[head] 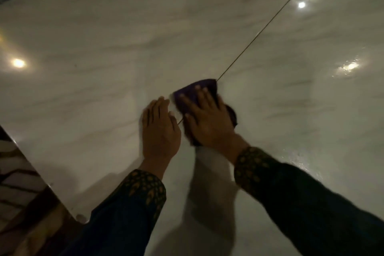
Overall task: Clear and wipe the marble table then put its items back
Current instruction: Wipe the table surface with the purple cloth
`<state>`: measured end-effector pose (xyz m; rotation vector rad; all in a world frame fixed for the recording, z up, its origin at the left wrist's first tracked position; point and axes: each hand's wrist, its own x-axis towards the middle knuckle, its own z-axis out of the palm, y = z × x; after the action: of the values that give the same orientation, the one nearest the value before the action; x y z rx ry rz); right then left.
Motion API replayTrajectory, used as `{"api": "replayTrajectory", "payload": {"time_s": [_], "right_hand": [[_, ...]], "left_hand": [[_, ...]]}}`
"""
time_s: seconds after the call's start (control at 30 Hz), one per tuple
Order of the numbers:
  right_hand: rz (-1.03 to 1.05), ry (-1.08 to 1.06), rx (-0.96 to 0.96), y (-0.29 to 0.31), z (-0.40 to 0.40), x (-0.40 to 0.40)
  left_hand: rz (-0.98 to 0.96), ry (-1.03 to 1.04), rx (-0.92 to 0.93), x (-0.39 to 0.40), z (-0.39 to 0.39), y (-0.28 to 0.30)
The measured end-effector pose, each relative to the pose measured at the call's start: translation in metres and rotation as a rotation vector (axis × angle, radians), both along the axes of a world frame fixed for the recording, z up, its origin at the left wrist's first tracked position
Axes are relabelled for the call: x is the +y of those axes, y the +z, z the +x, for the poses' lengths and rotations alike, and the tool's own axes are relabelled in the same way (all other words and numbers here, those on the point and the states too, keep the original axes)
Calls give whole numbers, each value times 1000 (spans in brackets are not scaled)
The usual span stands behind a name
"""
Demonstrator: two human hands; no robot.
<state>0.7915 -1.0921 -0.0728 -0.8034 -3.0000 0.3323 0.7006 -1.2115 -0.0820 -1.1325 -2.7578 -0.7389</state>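
Observation:
The white marble table (104, 52) fills most of the view, with a thin dark seam (259, 35) running diagonally across it. My right hand (207, 118) lies flat on a purple cloth (194, 89), pressing it onto the marble at the near end of the seam; the cloth shows past my fingertips and beside my palm. Just to its left, my left hand (160, 129) rests palm down on the bare marble, fingers together, holding nothing. Both hands are blurred by motion. No other table items are in view.
The table's near-left edge (47, 183) cuts diagonally, with a patterned floor (18, 193) below it. Ceiling lights reflect off the glossy marble at left (18, 63) and at right (301, 4). A wet sheen (349, 66) shows at right.

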Motion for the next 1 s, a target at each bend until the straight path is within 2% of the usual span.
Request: {"api": "replayTrajectory", "payload": {"time_s": [0.13, 0.23, 0.37, 0.47, 0.63, 0.7, 0.8, 0.87, 1.0], "right_hand": [[4, 70, -6, -2, 60, -13], [47, -153, 19, -5, 113, 30], [-32, -418, -45, -3, 139, 66], [4, -478, -38, -4, 135, 29], [-148, -337, -25, 12, 184, -90], [-153, -321, -22, 15, 210, -109], [-90, -356, -36, 11, 224, -85], [-78, -457, -13, 9, 215, -53], [-68, -541, -7, 3, 194, -10]], "left_hand": [[97, -13, -67, -6, -1, 1], [79, -8, -35, -7, 1, 1], [45, -14, -21, -4, 0, -2], [8, -17, 22, -3, -3, -3], [-19, -64, 25, -5, -4, 0], [-51, -97, 11, -6, -5, 4], [-160, -216, 9, -14, 7, 11], [-241, -326, 49, -22, 31, 12], [-274, -427, 38, -43, 94, 10]]}}
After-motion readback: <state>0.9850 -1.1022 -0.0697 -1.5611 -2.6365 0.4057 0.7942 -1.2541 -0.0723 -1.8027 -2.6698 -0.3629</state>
